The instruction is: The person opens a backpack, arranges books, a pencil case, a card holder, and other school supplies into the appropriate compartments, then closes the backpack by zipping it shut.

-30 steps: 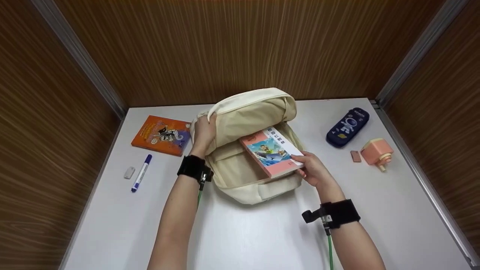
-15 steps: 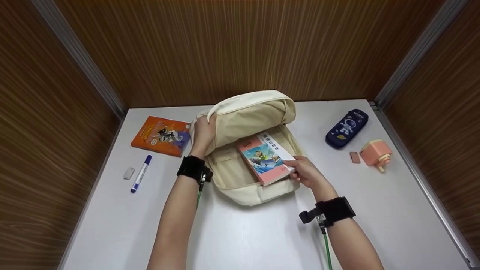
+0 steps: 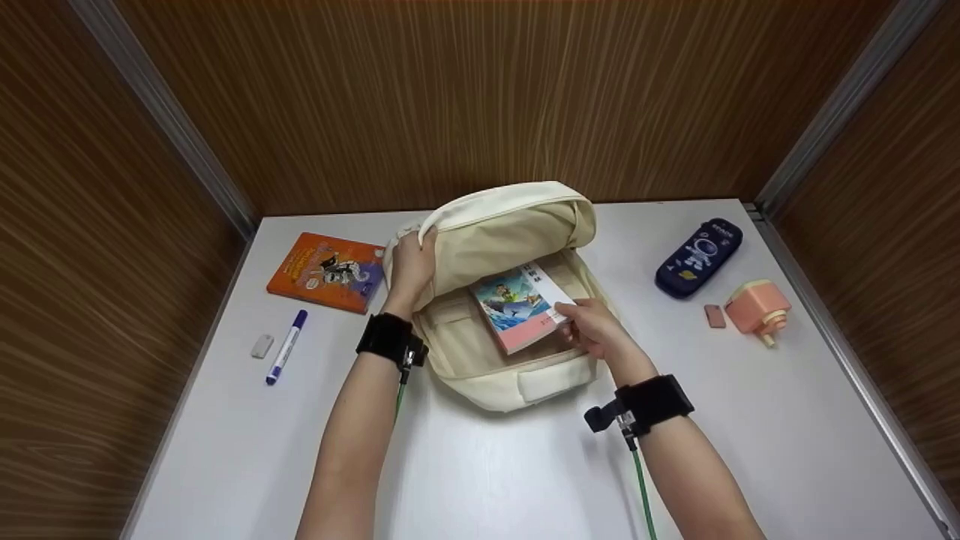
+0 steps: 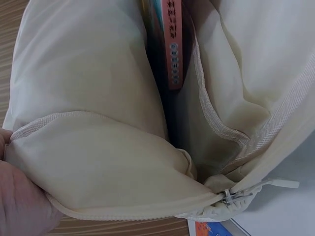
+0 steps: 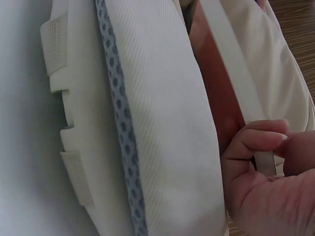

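A cream backpack point(image 3: 484, 394) lies unzipped on the table, its front flap lifted. My left hand point(image 3: 414, 264) grips the flap's edge on the left side; in the left wrist view the thumb and fingers point(image 4: 22, 196) pinch the fabric near the zipper. Partly inside the bag is a pink and white book point(image 3: 517, 307) with a blue sea picture on its cover, its far end hidden under the flap. At the book's near right corner my right hand point(image 3: 600, 330) pinches it, thumb on the cover. The right wrist view shows the fingers point(image 5: 253, 140) curled round the book's edge.
Left of the bag lie an orange book point(image 3: 326, 271), a purple-capped marker point(image 3: 286, 347) and a pale eraser point(image 3: 262, 346). On the right are a navy pencil case point(image 3: 699, 259), a pink eraser point(image 3: 715, 316) and a pink pencil sharpener point(image 3: 757, 307). Wood-grain walls point(image 3: 480, 97) surround the table.
My right hand has moved left and slightly up, carrying the book deeper into the backpack, further beneath the flap. The left hand keeps holding the flap up in the same place.
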A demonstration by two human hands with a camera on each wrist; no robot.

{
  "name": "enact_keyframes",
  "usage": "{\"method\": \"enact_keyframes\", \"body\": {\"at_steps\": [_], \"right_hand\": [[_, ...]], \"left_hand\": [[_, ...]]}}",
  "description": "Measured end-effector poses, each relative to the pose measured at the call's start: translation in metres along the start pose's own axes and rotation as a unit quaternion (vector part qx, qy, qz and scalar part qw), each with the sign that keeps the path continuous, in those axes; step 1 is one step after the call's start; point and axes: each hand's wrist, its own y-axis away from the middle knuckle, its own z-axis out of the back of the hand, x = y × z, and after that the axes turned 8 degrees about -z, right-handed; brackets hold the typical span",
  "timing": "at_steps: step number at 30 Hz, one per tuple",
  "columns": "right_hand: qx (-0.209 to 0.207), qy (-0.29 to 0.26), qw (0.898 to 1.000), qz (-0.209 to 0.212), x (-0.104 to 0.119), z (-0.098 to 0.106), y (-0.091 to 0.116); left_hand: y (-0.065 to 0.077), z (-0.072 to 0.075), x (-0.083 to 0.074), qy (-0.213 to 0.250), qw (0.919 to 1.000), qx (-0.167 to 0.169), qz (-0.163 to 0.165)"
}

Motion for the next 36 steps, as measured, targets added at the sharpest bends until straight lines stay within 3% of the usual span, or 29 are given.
{"method": "enact_keyframes", "body": {"at_steps": [7, 12, 17, 21, 24, 27, 29, 31, 33, 36], "right_hand": [[-0.003, -0.068, 0.998, 0.014, 0.003, -0.01, -0.003], [0.013, -0.067, 0.997, 0.039, 0.002, -0.018, -0.008], [0.076, -0.045, 0.996, 0.021, -0.002, -0.022, -0.012], [0.135, -0.058, 0.989, 0.022, -0.005, -0.023, -0.012], [0.15, -0.034, 0.988, 0.03, -0.005, -0.023, -0.01], [0.108, 0.034, 0.992, 0.053, -0.001, -0.021, -0.005], [0.051, 0.078, 0.992, 0.087, 0.006, -0.019, -0.002], [-0.024, 0.102, 0.985, 0.138, 0.014, -0.016, 0.001], [-0.104, 0.122, 0.966, 0.204, 0.024, -0.012, 0.004], [-0.213, 0.163, 0.914, 0.305, 0.037, -0.004, 0.006]], "left_hand": [[0.0, 0.001, 0.001, 0.011, 0.9999, 0.0, 0.013], [0.002, 0.0, 0.002, 0.014, 0.9997, 0.003, 0.019], [0.002, 0.001, 0.003, 0.015, 0.9996, 0.003, 0.022], [0.003, 0.0, 0.004, 0.027, 0.9993, 0.006, 0.026], [0.004, 0.0, 0.006, 0.038, 0.9987, 0.008, 0.033], [0.006, -0.001, 0.006, 0.046, 0.9983, 0.01, 0.035], [0.007, -0.002, 0.006, 0.05, 0.9983, 0.012, 0.028], [0.009, -0.003, 0.005, 0.053, 0.9983, 0.016, 0.017], [0.011, -0.005, 0.004, 0.056, 0.9981, 0.027, 0.004], [0.014, -0.008, 0.003, 0.056, 0.9969, 0.052, -0.018]]}}
